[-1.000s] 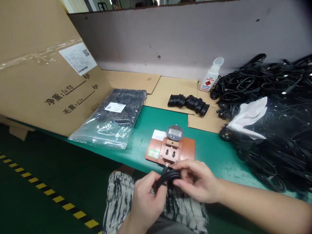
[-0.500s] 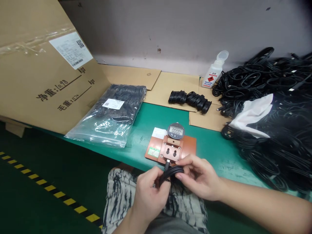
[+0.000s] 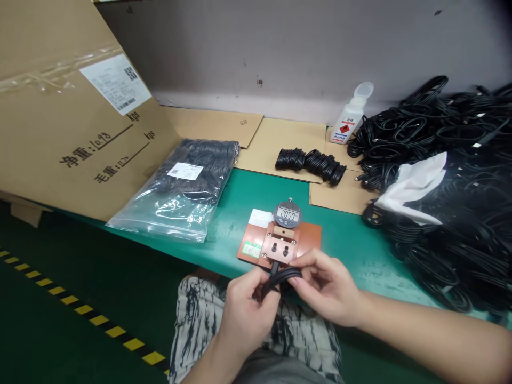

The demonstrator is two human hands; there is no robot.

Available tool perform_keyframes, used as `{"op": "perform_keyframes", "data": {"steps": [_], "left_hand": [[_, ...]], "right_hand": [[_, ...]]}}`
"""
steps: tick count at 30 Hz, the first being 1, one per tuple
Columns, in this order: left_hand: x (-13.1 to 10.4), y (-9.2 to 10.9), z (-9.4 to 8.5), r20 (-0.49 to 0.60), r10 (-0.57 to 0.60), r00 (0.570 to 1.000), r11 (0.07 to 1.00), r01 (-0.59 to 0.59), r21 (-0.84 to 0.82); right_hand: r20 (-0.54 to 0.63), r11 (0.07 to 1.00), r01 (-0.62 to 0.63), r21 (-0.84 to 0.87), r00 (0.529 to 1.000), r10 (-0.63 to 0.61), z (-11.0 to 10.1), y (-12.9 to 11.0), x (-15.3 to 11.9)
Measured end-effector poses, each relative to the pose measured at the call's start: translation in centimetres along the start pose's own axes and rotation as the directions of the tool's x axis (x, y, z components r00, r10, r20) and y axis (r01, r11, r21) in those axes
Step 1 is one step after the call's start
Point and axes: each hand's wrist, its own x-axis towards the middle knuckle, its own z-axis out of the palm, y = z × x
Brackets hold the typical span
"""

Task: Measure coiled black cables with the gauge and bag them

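The coiled black cable (image 3: 282,277) is held by the bench's (image 3: 348,240) near edge, its plug (image 3: 275,268) at 12 o'clock, now in the brown block (image 3: 280,255). The left hand (image 3: 248,305) grips the cable at 8 o'clock; the right hand (image 3: 326,288) pinches it at 3. Beyond, at 12, the gauge (image 3: 287,214) has jumped from 0.000 to about 2.05, suggesting the plug is seated.

Right of the gauge fixture (image 3: 280,242), bare tabletop (image 3: 352,250) gives a hand passage up to the cable heap (image 3: 432,266); left, a narrower gap ends at the plastic bag (image 3: 180,192). Fingers (image 3: 316,260) and a held coil (image 3: 282,277) block the fixture's front.
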Motion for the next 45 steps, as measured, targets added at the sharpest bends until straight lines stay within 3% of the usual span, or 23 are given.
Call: {"op": "perform_keyframes", "data": {"steps": [39,45], "left_hand": [[0.1,0.3,-0.1,-0.003,-0.001,1.0,1.0,0.001,0.003],[-1.5,-0.2,-0.4,0.028,0.017,0.999,0.999,-0.018,0.035]], "right_hand": [[-0.007,1.0,0.001,-0.01,1.0,-0.001,0.0,0.1,0.1],[0.034,0.997,0.066,-0.033,0.997,-0.065,0.0,-0.1,0.1]]}}
